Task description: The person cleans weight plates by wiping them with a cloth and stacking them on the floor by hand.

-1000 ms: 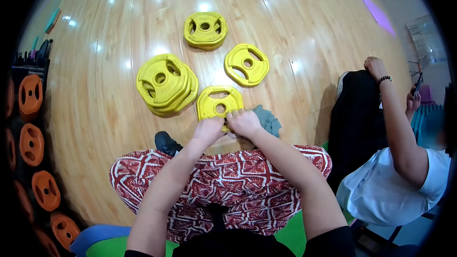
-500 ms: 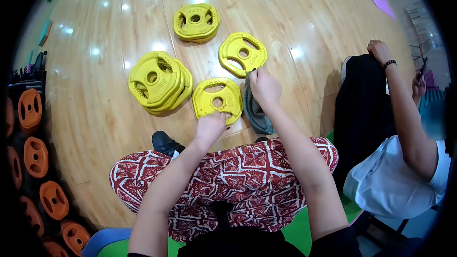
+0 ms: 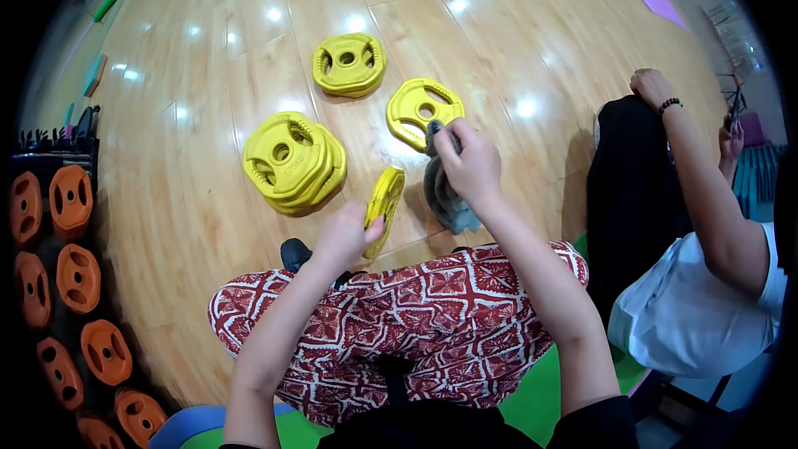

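A yellow weight plate (image 3: pixel 385 199) is turned nearly edge-on in front of the person's knees, its top leaning to the right. Seen this way it shows as a narrow, bright strip with a rounded rim, a little darkened along the face; its centre hole is hard to make out. The left hand (image 3: pixel 341 237) has its grip clamped on the plate's near side, thumb across the edge. Whether the plate's lower rim meets the floor (image 3: pixel 499 58) cannot be told.

The right hand's (image 3: pixel 472 162) grip is closed on a grey cloth (image 3: pixel 447 195) — bunched at the fingertips, hanging down in loose folds, just right of the held plate and apart from it.

More yellow plates lie flat on the glossy wooden boards, each many-sided, with a round centre hole and two curved handle openings. The largest stack (image 3: pixel 301 165) is to the left, slightly askew, with raised lettering ending in "KG" on its top plate; a smaller stack (image 3: pixel 350 76) sits farther off, and a separate plate (image 3: pixel 407 106) lies beyond the cloth, near the right hand.

Along the left edge, a dark rack (image 3: pixel 54 160) holds orange plates (image 3: pixel 90 281) standing on edge in two columns — their faces outward, with the same kind of openings.
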{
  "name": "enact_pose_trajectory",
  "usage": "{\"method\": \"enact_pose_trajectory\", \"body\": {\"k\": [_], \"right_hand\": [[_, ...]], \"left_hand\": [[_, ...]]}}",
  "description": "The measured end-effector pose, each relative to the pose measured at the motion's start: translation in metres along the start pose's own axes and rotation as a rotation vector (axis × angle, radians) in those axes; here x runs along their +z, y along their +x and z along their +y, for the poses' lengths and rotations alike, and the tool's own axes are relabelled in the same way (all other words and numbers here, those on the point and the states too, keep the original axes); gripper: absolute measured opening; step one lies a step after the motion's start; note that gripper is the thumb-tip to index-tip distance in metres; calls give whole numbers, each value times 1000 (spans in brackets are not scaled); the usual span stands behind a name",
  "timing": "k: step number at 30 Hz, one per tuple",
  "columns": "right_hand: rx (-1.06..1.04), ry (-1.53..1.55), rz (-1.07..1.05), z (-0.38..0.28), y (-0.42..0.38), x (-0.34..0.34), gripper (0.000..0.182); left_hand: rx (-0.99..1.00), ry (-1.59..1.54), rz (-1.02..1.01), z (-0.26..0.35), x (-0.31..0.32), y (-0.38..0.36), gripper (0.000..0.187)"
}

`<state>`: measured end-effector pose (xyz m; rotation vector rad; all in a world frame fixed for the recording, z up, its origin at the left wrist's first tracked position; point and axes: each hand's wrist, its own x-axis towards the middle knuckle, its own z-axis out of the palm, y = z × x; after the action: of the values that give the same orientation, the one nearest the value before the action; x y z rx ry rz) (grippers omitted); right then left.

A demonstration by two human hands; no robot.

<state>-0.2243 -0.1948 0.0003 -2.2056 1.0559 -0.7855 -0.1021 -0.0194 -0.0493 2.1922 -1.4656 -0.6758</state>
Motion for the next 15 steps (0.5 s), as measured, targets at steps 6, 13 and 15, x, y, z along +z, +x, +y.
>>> {"method": "enact_pose_trajectory", "body": {"k": [6,13,15], "right_hand": [[-391,-54,-71,-22,-19,29,18],[-702,-63,-155,-17,-23,53,20],[-706,-83,-170,-8,-18,55,19]], "left_hand": [[40,-70,141,2,1,1,28],[-29,-345,49,6,13,19,30],[-21,-393,32,11,13,21,30]]}}
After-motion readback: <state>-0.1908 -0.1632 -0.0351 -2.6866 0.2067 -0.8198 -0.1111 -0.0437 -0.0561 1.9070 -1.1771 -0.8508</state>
